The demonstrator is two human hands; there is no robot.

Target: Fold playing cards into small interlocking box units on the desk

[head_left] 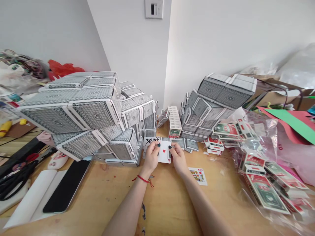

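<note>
Both my hands meet over the middle of the wooden table (172, 203). My left hand (151, 157) and my right hand (177, 157) pinch a small stack of playing cards (164, 153) between them; its top card is an ace of hearts, face up. A card with black clubs (150, 140) lies face up just behind my left hand. A face card (198, 175) rests flat on the table to the right of my right wrist. A red string circles my left wrist.
Tall heaps of grey-backed card decks (81, 114) rise at the left and another heap (216, 95) at the right. Green and red card boxes (265, 190) in plastic wrap spread along the right edge. A dark phone (65, 190) and scissors (14, 177) lie at the left.
</note>
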